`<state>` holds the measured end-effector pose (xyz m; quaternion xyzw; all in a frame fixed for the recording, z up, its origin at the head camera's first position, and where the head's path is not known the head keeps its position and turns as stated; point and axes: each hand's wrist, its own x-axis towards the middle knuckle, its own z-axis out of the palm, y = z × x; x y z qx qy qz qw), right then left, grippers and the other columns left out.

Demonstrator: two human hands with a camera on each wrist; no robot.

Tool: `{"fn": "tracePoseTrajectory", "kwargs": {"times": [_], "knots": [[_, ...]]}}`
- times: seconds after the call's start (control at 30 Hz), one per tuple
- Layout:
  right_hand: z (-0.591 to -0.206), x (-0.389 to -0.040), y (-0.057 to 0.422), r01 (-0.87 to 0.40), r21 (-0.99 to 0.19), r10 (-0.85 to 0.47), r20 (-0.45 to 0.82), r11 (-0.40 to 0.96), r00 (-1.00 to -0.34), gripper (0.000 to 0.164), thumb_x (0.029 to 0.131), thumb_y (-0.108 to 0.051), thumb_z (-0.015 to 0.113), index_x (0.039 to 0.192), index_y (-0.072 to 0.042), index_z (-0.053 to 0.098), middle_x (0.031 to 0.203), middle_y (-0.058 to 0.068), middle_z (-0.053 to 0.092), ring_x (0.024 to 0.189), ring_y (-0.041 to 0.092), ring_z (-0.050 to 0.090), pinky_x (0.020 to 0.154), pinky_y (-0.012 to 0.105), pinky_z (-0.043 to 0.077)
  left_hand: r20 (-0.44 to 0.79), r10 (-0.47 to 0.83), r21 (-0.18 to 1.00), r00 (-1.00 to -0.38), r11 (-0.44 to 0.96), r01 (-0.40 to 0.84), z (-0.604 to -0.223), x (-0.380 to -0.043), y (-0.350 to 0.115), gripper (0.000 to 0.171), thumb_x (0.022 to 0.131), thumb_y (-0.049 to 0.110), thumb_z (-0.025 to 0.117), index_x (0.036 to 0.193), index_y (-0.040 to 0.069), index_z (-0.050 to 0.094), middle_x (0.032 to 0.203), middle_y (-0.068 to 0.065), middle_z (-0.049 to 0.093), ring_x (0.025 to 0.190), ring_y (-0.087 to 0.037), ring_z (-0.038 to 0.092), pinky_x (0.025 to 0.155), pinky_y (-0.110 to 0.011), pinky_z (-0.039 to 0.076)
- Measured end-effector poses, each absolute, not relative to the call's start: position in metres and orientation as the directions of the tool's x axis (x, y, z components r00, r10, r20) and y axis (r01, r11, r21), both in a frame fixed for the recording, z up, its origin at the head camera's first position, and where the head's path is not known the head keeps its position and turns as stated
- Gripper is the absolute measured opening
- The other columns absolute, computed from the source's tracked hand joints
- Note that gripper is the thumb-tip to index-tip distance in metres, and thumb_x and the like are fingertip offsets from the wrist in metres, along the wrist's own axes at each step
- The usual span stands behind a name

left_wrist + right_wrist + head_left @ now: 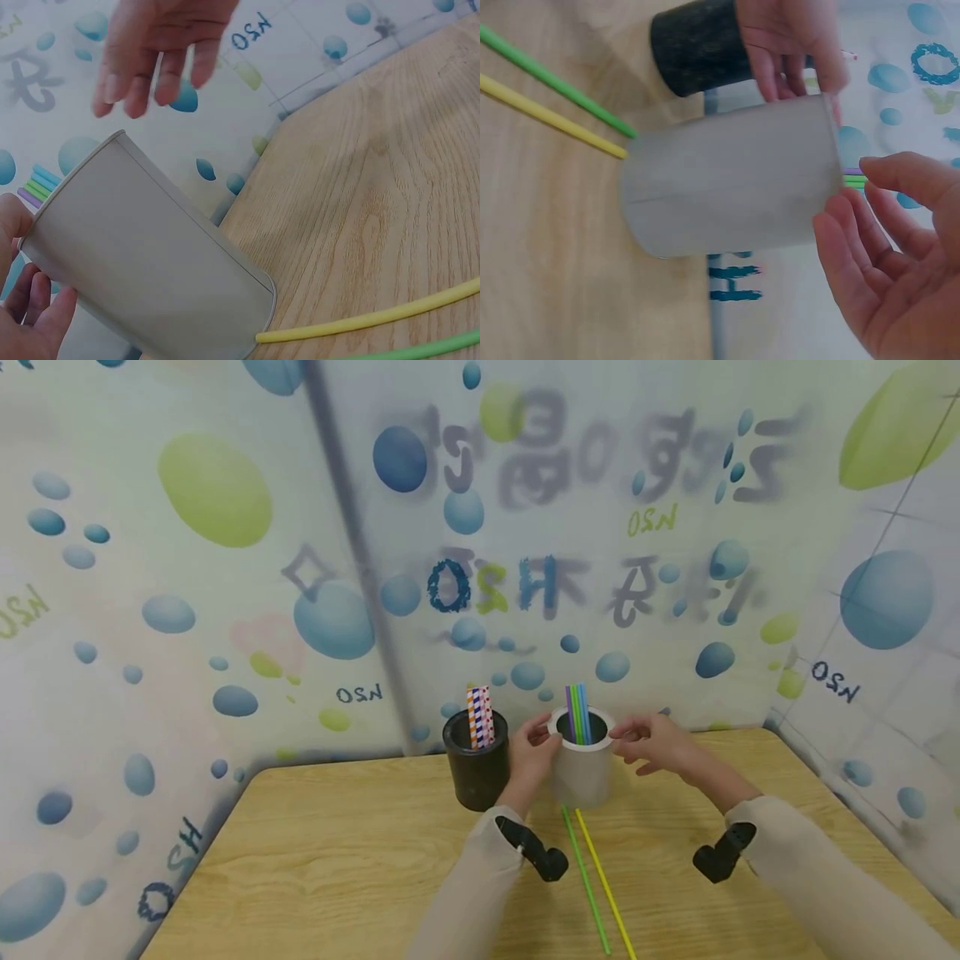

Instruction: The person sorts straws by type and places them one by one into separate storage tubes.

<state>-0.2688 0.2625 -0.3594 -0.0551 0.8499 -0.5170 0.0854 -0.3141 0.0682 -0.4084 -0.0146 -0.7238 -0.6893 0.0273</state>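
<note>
A white cylindrical holder (582,777) stands upright at the table's back, with purple, green and blue straws (578,714) in it. My left hand (531,760) holds its left side near the rim, thumb toward the front. On the right, my right hand (656,743) has its fingers loosely bent beside the rim; whether the fingertips (829,225) touch it, I cannot tell. A green straw (587,881) and a yellow straw (606,885) lie on the table in front of the holder, their far ends near its base.
Left of the white holder stands a black holder (480,777) with several patterned straws (480,717), close to my left hand. The wooden table (322,852) meets a wall covering (202,685) printed with blue and green drops just behind the holders.
</note>
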Motion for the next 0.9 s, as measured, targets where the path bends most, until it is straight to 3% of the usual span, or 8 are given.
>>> {"fn": "tracePoseTrajectory", "kwargs": {"times": [0.6,0.9], "knots": [[-0.435,-0.242,0.246,0.120,-0.916,-0.192,-0.206,0.384,-0.960,0.031,0.084,-0.013,0.063,0.108,0.005,0.055,0.085,0.009,0.056,0.074,0.021,0.055,0.063,0.040,0.053,0.070,-0.017,0.997,-0.997,0.045,0.069,-0.410,-0.315,0.066,0.035,0.080,0.005,0.064,0.115,0.007,0.063,0.099,-0.007,0.059,0.090,-0.018,0.055,0.082,-0.031,0.048],[-0.467,-0.240,0.236,0.126,-0.919,-0.240,-0.227,0.373,-0.944,0.030,0.082,-0.008,0.061,0.106,0.007,0.056,0.078,0.006,0.057,0.068,0.018,0.055,0.053,0.035,0.052,0.079,-0.012,0.995,-0.997,0.061,0.078,-0.409,-0.315,0.068,0.035,0.080,0.005,0.063,0.115,0.007,0.063,0.099,-0.008,0.060,0.090,-0.018,0.055,0.082,-0.032,0.048]]}}
